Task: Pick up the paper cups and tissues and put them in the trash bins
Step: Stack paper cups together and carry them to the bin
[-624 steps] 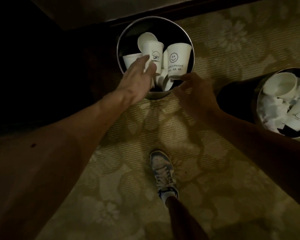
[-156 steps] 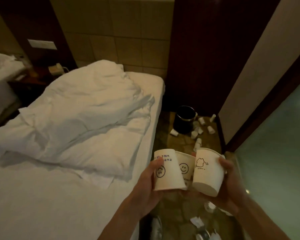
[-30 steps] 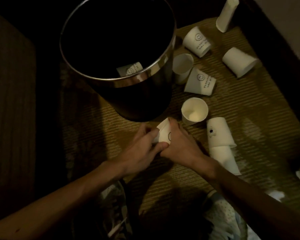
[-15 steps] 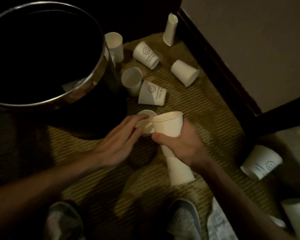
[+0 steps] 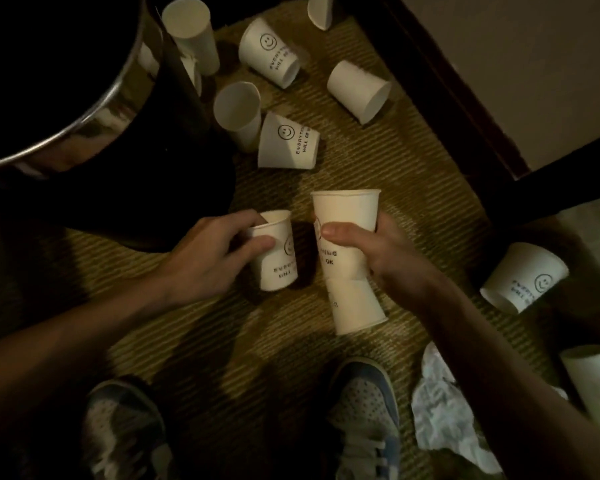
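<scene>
My left hand [image 5: 208, 254] grips a white smiley paper cup [image 5: 278, 258] by its rim, just above the carpet. Beside it my right hand [image 5: 371, 251] holds a second paper cup [image 5: 347, 220] upright, thumb across its front. Under that hand another cup [image 5: 357, 303] lies on the floor. Several more paper cups lie around, among them a smiley cup [image 5: 288, 142], a plain cup [image 5: 359, 91] and a far-right cup [image 5: 523, 277]. A crumpled tissue [image 5: 444, 414] lies at the lower right. The black trash bin [image 5: 94, 109] with a shiny rim stands at the upper left.
My two shoes [image 5: 364, 410] stand on the patterned carpet at the bottom. A dark baseboard and a light wall [image 5: 516, 64] close off the upper right. Further cups lean against the bin's side [image 5: 191, 32].
My left hand has closed on a cup and tipped it up from the floor. My right hand keeps its cup. The view has shifted closer, with the bin now further left.
</scene>
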